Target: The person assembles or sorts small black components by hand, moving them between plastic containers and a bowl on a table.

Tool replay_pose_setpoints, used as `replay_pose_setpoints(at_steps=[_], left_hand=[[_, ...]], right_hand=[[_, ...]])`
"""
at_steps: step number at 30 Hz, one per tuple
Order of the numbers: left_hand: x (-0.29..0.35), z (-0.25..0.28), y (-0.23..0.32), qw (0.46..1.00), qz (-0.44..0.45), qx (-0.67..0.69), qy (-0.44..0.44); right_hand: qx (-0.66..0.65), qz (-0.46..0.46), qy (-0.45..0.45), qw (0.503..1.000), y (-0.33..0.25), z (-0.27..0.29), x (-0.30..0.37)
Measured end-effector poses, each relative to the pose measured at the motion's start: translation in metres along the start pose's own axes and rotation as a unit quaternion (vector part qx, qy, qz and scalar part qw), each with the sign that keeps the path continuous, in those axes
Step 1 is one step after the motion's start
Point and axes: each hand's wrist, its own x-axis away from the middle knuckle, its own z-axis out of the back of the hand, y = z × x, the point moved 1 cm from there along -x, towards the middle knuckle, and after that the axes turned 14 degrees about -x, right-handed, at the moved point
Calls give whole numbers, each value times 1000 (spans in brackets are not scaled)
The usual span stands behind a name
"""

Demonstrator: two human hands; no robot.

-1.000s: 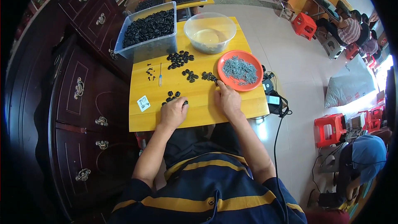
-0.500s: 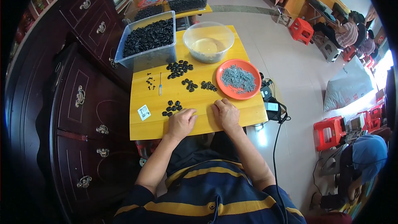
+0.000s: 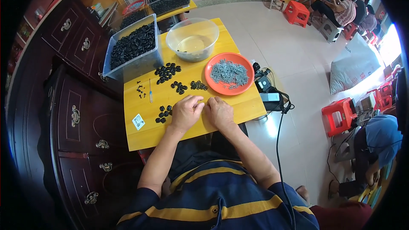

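Note:
My left hand (image 3: 186, 111) and my right hand (image 3: 220, 112) rest close together near the table's front edge, a small gap between them. Both have curled fingers; whatever they hold, if anything, is hidden. Small black oval parts (image 3: 162, 114) lie beside my left hand, partly covered by it. Beyond the hands are a small cluster of black parts (image 3: 199, 85), another group (image 3: 179, 87) and a larger group (image 3: 168, 72). An orange plate (image 3: 208, 75) heaped with small grey metal pieces (image 3: 230, 73) stands just past my right hand.
On the yellow table (image 3: 191, 130) are a blue-handled thin tool (image 3: 151, 96), dark screws (image 3: 140, 89), a white label (image 3: 138, 122), a clear bowl (image 3: 203, 50) and a tub of black parts (image 3: 133, 47). Dark cabinets (image 3: 70, 119) stand left. A cable (image 3: 279, 149) hangs at right. People sit nearby.
My hands have moved nearer each other and slightly farther in from the table's front edge. The whole view has shifted, so the table appears tilted and farther left.

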Motion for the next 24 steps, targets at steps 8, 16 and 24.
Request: replay_pose_setpoints(at_steps=[8, 16, 24], left_hand=[[-68, -41, 18, 997, -67, -30, -18], [-108, -75, 35, 965, -61, -176, -185], [-119, -88, 38, 942, -47, -247, -220]], right_hand=[[65, -12, -43, 997, 3, -2, 0], [68, 47, -27, 996, 9, -7, 9], [-60, 88, 42, 993, 12, -3, 11]])
